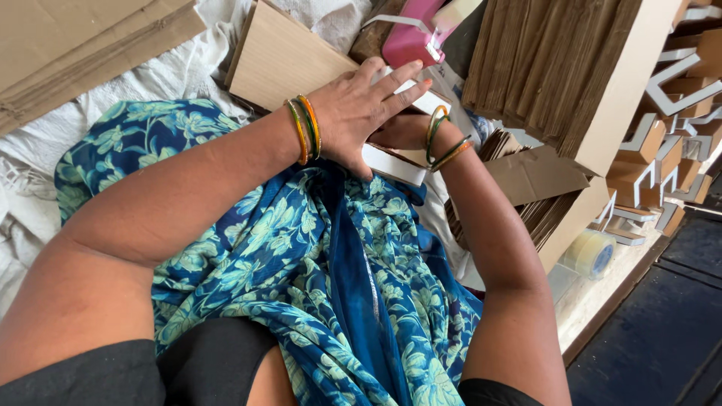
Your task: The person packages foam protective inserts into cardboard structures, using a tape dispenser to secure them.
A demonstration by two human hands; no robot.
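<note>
Left hand (361,113) lies flat and wide, fingers spread, and it presses down on a small box (395,162) that we keep on our lap. We see this box as a flat brown carton with white edges; it sits at about 12 o'clock from our body, just above the blue flowered cloth (301,256) over our knees. Our right hand (406,131) is under the left one, at 1 o'clock, and most of it is hidden. It touches the box from the side, but we cannot tell if its fingers are closed around the box or only rest against it. Both wrists carry green and orange bangles (304,128).

Around us we have much material. A flat cardboard sheet (282,56) lies at 11 o'clock, touching the box or just behind it. A thick stack of folded cardboard (556,68) stands at 1 o'clock. A pink tape dispenser (414,34) is at 12 o'clock, further away. A roll of clear tape (590,254) lies at 3 o'clock on the floor. Many finished boxes (662,135) with white edges are piled at 2 o'clock.

We judge that this box is already folded into shape and we are now pressing it flat or closing it. The pile at 2 o'clock suggests much work is done, but the big stack suggests many boxes are left.
</note>
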